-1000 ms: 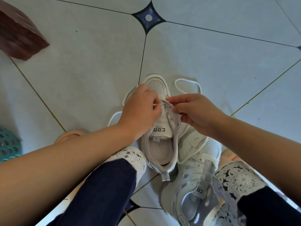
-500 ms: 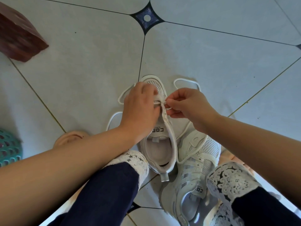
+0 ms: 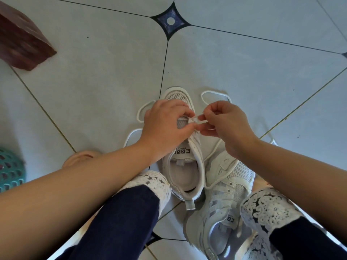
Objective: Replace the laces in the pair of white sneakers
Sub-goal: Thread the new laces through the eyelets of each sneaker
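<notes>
From the head camera, looking down between the person's knees, one white mesh sneaker (image 3: 199,166) stands upright on the pale tiled floor (image 3: 112,72) with its toe pointing away. Its tongue label faces the camera. The left hand (image 3: 165,124) lies over the forefoot of this sneaker, thumb and forefinger curled together and pinching the white lace (image 3: 196,120) at the eyelet row near the toe. The right hand (image 3: 227,124) meets it from the other side, its fingertips (image 3: 203,117) pinching the same short stretch of lace, so the two hands almost touch above the shoe. The rest of the lace trails loose on the tiles in loops to the left and right of the toe, and one strand runs back under the right wrist. The second sneaker (image 3: 221,199) lies tipped on its side just beside the first, nearer the camera and to the right, touching its heel end.

Navy trousers (image 3: 120,222) with white lace-trimmed cuffs (image 3: 266,209) frame the shoes. A dark diamond inset (image 3: 170,20) marks the tile corner ahead. A reddish-brown block (image 3: 20,44) sits at the upper left, and a teal plastic basket (image 3: 9,169) shows at the left edge.
</notes>
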`<state>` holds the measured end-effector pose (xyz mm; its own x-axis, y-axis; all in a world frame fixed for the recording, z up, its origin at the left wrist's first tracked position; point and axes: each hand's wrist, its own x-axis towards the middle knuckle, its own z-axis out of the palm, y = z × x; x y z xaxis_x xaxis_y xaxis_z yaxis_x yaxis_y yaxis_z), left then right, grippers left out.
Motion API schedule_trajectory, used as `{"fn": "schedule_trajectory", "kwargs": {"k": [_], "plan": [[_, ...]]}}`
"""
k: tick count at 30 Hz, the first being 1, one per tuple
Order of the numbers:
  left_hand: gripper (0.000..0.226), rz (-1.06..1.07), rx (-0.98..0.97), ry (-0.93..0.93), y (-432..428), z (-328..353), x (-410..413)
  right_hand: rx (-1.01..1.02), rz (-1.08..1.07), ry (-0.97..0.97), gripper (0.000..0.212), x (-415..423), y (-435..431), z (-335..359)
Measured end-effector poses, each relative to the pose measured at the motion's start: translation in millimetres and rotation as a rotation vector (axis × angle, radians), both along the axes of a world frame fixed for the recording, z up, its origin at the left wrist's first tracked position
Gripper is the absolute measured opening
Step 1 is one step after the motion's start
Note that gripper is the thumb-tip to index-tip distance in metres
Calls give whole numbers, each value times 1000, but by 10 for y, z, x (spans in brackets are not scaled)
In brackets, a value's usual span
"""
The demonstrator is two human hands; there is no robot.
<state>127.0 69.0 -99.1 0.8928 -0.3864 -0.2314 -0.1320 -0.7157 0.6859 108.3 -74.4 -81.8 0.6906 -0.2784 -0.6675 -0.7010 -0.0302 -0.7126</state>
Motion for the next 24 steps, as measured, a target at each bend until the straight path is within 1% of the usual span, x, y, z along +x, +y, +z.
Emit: {"fn": "schedule_trajectory", "kwargs": {"k": [2,4,6,7,8,9,10,11,12,13,14,16,17,18,19,22,23,24], "plan": [[19,-14,38,-17,13,-9,0,72,-154,-10,22,60,-96,30],[19,-34,57,-38,31,-20,5,270,-360,-4,28,131,-257,78],[19,-45,61,-48,45,-24,4,461,-627,-41,33,205,-524,143],[20,-51,64,-54,50,-27,1,507,-759,-106,33,236,-710,182],[20,-56,67,-61,53,-28,-2,506,-849,-191,31,276,-918,212],[20,-59,69,-67,54,-28,-3,433,-865,-240,27,320,-1098,250],[20,-59,70,-69,55,-28,-4,292,-813,-231,24,358,-1232,285],[20,-58,72,-68,57,-28,-6,113,-698,-188,24,370,-1296,315],[20,-59,74,-66,59,-29,-9,-56,-535,-139,24,370,-1293,302],[19,-60,76,-65,59,-30,-12,-201,-302,-85,25,335,-1207,259],[19,-60,77,-65,57,-31,-13,-298,-19,-43,23,282,-1036,194],[20,-60,80,-66,55,-33,-13,-455,527,-59,10,150,-591,75],[20,-65,87,-73,56,-33,-13,-536,752,-102,17,95,-406,27],[21,-72,99,-83,59,-33,-12,-610,923,-144,27,72,-284,-21],[22,-80,110,-92,64,-32,-13,-651,1005,-174,31,79,-182,-20],[22,-91,116,-106,84,-24,-19,-742,1122,-156,25,144,-132,-9],[22,-96,118,-110,85,-16,-18,-730,1134,-161,24,133,-152,-11],[21,-103,122,-114,83,-12,-14,-681,1077,-178,21,123,-188,-3]]}}
